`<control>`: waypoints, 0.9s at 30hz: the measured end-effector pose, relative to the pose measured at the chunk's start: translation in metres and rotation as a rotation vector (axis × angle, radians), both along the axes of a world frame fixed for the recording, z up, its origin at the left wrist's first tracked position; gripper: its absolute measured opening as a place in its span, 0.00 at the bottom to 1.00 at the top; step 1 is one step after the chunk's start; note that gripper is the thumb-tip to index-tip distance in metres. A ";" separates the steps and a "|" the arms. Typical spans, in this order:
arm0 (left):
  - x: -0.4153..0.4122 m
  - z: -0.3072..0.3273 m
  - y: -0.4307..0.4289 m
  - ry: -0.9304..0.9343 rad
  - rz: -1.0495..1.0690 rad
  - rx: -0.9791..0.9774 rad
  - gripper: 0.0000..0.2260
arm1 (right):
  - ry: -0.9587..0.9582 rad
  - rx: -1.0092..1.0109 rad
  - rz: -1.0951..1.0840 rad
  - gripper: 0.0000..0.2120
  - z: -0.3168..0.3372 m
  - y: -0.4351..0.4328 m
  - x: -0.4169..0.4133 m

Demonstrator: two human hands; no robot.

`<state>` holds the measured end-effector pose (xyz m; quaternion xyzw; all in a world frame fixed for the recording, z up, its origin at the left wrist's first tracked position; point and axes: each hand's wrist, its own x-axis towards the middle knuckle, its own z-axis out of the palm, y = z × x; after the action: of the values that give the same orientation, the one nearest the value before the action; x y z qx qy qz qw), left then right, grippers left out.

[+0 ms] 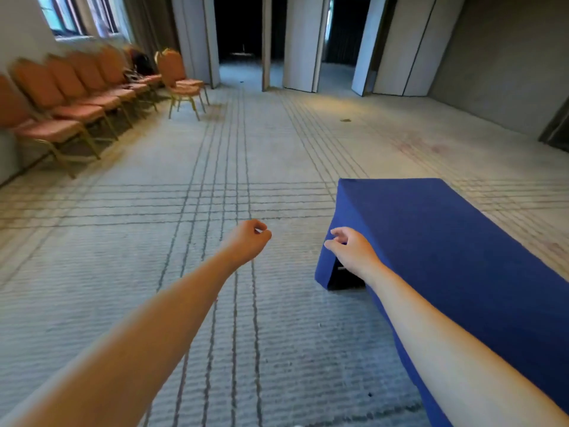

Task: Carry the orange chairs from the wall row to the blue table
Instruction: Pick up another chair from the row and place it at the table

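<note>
While orange chairs [66,87] line the wall [18,32], my left hand [246,240] and right hand [352,246] hang slack, empty, by the blue table [446,241] corner.

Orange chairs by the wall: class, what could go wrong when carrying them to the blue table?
The orange chairs stand tightly packed, so lifting one may snag its neighbour's legs. What looks like a dark bag sits on a far chair and could fall. The blue table is draped nearly to the carpet, so chair legs could catch the cloth.
</note>
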<state>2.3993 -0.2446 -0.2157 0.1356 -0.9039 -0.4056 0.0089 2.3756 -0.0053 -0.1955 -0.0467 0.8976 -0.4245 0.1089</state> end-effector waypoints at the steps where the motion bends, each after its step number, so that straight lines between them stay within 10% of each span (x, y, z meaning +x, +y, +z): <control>1: -0.017 0.008 -0.006 0.012 0.024 -0.008 0.16 | 0.012 -0.010 0.029 0.22 0.006 -0.006 -0.024; 27: -0.465 0.012 -0.193 0.020 0.226 0.071 0.16 | -0.008 0.005 0.176 0.23 -0.001 -0.189 -0.522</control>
<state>1.9342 -0.4379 -0.2037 0.2330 -0.8677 -0.4351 0.0588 1.8539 -0.1939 -0.1961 -0.1235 0.8905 -0.4114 0.1497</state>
